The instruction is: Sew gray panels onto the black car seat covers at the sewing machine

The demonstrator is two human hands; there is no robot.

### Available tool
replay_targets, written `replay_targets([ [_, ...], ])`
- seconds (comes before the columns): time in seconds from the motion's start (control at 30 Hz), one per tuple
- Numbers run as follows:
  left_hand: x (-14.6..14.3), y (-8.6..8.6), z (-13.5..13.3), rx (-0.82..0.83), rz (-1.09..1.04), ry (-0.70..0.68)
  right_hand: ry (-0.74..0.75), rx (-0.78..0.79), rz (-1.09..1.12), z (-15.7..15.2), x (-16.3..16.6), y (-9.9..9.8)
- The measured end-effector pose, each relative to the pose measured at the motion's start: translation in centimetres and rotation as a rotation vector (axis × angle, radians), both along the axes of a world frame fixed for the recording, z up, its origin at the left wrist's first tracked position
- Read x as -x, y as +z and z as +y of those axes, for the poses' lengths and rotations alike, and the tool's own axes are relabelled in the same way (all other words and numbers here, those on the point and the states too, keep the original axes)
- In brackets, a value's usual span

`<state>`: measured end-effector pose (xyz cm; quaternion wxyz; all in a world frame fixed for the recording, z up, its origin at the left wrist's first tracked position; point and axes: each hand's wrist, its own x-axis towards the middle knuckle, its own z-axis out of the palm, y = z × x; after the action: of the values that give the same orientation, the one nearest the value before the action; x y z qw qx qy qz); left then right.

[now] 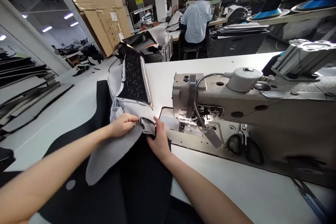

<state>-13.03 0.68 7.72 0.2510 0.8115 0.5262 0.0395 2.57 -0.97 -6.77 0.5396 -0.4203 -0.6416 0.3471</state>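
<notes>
A sewn cover piece of light grey fabric (112,154) with a black stitched panel (133,77) lies across the table, left of the sewing machine (215,91). My left hand (124,124) is closed, its fingers pinching a folded edge of the grey fabric. Close by on the right, my right hand (160,140) has its thumb and fingers around the other side of that same fold, and the fingertips are partly hidden. Beneath the grey fabric spreads a large black fabric piece (141,182). The lit needle area of the machine is just right of my right hand.
Black-handled scissors (244,143) lie on the machine bed. A metal tool (309,196) rests at the lower right. Stacked fabric pieces (28,94) sit at the left. Beyond the table, a person (196,21) sits facing away, beside a dark crate (236,42). Cardboard boxes (105,14) stand behind.
</notes>
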Motion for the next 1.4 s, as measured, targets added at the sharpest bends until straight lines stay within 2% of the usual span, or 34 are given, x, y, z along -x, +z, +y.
replay_targets([
  [0.03,0.4,-1.1,0.0,0.111,-0.134,0.048,-0.018,0.019,0.056,0.4,-0.1,-0.3],
  [0.1,1.8,-2.1,-0.1,0.278,-0.284,0.097,-0.003,0.019,0.107,1.1,-0.4,-0.5],
  [0.2,4.6,-1.5,-0.2,0.349,-0.264,0.043,0.160,-0.024,0.076,2.1,-0.7,0.4],
  [0.3,7.3,0.0,-0.7,0.259,-0.079,-0.009,0.439,-0.032,-0.050,3.1,-0.7,2.2],
  [0.37,8.9,0.8,-1.1,0.183,0.003,-0.006,0.640,0.016,-0.151,3.7,-0.4,3.2],
  [0.43,10.2,0.9,-1.5,0.120,0.000,0.012,0.793,0.142,-0.171,4.4,0.1,3.5],
  [0.5,11.1,0.0,-2.3,-0.037,-0.011,0.072,0.865,0.280,-0.132,5.0,0.9,3.1],
  [0.57,11.4,-1.4,-3.5,-0.345,0.038,0.093,0.837,0.347,-0.104,5.6,1.7,2.2],
  [0.63,11.2,-2.9,-5.0,-0.665,0.175,0.005,0.752,0.367,-0.078,5.9,2.3,1.4],
  [0.7,10.7,-3.9,-6.2,-0.828,0.359,-0.089,0.585,0.326,-0.116,6.0,2.5,0.9],
  [0.77,9.8,-4.3,-6.9,-0.824,0.520,-0.071,0.373,0.217,-0.218,5.7,2.5,0.7],
  [0.83,8.7,-4.3,-6.9,-0.743,0.613,-0.036,0.213,0.099,-0.317,5.1,2.1,0.7],
  [0.93,7.2,-4.2,-6.1,-0.635,0.691,-0.065,0.088,-0.163,-0.539,3.8,1.5,0.8],
  [1.03,6.8,-4.5,-5.2,-0.605,0.750,-0.071,0.143,-0.588,-0.774,2.3,1.2,0.8],
  [1.1,7.4,-4.6,-4.7,-0.649,0.757,-0.075,0.252,-0.710,-0.814,1.7,1.2,0.7],
  [1.27,9.8,-3.2,-4.1,-0.836,0.563,-0.202,0.226,-0.541,-0.896,1.5,1.3,0.4],
  [1.33,9.7,-2.6,-4.0,-0.859,0.437,-0.290,0.206,-0.485,-0.920,1.6,1.5,0.3],
  [1.4,8.6,-2.6,-4.0,-0.811,0.270,-0.333,0.193,-0.422,-0.933,1.9,1.8,0.4],
])
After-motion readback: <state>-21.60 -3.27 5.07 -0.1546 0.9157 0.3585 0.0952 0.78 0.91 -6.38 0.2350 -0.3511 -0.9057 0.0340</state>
